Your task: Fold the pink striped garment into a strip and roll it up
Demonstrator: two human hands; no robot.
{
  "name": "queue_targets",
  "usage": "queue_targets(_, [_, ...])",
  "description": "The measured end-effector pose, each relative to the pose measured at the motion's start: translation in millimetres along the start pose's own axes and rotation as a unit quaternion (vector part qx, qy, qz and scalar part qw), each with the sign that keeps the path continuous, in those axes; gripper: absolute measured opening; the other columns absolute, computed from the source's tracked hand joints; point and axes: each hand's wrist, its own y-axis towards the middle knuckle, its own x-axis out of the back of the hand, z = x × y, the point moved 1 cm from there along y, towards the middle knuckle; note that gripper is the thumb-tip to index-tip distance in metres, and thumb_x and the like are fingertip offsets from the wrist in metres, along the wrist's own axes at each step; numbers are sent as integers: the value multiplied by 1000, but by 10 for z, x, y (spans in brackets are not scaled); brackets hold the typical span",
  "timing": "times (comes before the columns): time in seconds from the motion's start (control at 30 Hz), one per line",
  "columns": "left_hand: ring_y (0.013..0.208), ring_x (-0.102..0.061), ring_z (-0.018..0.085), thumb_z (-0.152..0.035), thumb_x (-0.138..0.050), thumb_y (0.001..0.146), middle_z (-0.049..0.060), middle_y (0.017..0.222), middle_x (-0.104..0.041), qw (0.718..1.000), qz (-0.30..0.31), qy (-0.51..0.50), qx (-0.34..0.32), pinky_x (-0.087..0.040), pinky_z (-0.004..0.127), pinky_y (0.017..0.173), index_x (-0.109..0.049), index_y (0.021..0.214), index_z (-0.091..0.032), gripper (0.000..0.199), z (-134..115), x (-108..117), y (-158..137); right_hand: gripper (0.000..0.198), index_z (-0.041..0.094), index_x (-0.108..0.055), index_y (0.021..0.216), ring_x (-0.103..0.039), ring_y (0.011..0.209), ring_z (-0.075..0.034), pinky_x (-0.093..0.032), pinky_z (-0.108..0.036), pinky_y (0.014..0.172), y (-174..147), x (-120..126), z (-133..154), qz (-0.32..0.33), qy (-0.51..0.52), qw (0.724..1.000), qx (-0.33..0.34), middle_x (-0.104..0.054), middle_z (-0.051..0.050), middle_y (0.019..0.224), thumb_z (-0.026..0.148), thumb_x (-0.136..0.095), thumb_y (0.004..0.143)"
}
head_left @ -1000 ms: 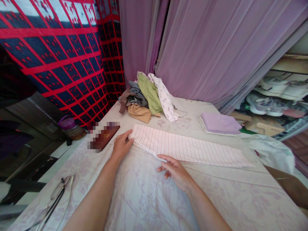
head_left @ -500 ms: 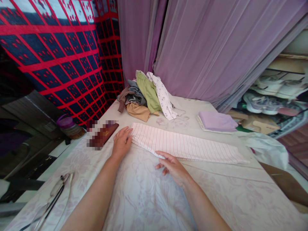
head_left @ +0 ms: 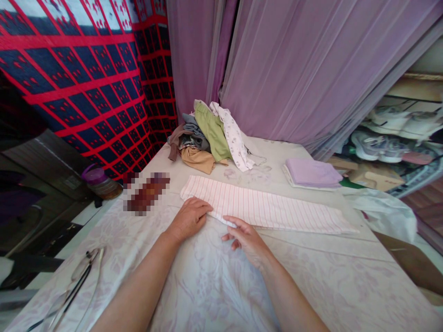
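Along the striped cloth (head_left: 273, 206), my left hand (head_left: 192, 217) has neared my right hand (head_left: 249, 239), sharing one edge; left grip indiscernible, right loosely spread.

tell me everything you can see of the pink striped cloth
The long white cloth with pink stripes looks thin and soft. Folded into a strip that narrows toward the right, it lies flat on the pale floral sheet. The left hand touches its near edge; the right hand reaches that edge, contact unclear.
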Motion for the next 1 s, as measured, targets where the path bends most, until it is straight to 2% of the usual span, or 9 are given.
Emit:
queue_targets(0.1, [106,-57,22,-12,-50,78,4,110,-68,1000,-6,8,3,-35,47,104,-66,108,-25,36,-6,-9,2,46,23,-64,114,-68,78,-17,-41,-19,47,3,1,-12,-3,3,1000,2,-69,-5,97,38,-67,71])
queue_targets(0.2, [113,-55,23,-18,-52,81,6,118,-65,998,-56,37,21,-34,47,106,-66,106,-24,29,48,9,-21,52,21,-62,118,-68,81,-18,-42,-19,48,7,4,-34,-17,23,999,15,-69,-6,93,39,-68,70])
queue_targets(0.27, [122,-49,27,-24,-52,84,10,129,-59,988,-110,78,74,-30,50,109,-65,109,-22,29,133,38,-53,54,20,-61,120,-67,84,-19,-43,-19,49,11,8,-51,-31,46,998,28,-69,-7,94,39,-68,70])
queue_targets(0.37, [130,-42,33,-33,-52,85,15,139,-50,960,-160,125,194,-29,53,108,-57,123,-18,41,299,75,-105,52,20,-61,118,-67,88,-20,-44,-20,51,19,13,-71,-45,66,996,43,-68,-8,99,39,-68,70])
queue_targets(0.47, [120,-52,31,-37,-51,85,16,130,-58,950,-138,111,257,-37,48,104,-49,132,-15,52,430,79,-121,51,21,-62,117,-67,90,-20,-44,-20,51,27,14,-81,-44,72,995,49,-67,-7,103,38,-69,70])
queue_targets(0.63, [114,-57,29,-37,-49,85,13,123,-63,947,-127,97,280,-40,43,102,-48,134,-13,54,488,85,-84,53,24,-60,119,-67,89,-19,-44,-20,52,31,23,-81,-25,86,995,50,-66,-6,103,38,-70,69])
queue_targets(0.73, [115,-57,30,-37,-49,85,14,124,-63,944,-126,106,288,-40,43,103,-48,135,-12,55,480,93,-67,54,24,-60,119,-67,89,-20,-45,-21,54,15,62,-63,-10,107,993,41,-66,-4,95,38,-71,69])
queue_targets(0.83, [115,-56,30,-38,-47,86,14,125,-62,943,-119,111,290,-39,43,103,-47,136,-11,56,480,99,-59,51,23,-62,114,-68,85,-19,-46,-22,55,-29,150,-28,-5,137,990,27,-66,-2,90,36,-74,67])
queue_targets(1.0, [117,-55,31,-40,-46,87,16,126,-61,936,-104,110,317,-41,42,101,-44,137,-9,59,462,128,-45,43,21,-65,103,-66,77,-15,-47,-21,56,-174,427,2,-44,161,985,28,-70,-4,97,35,-78,64])
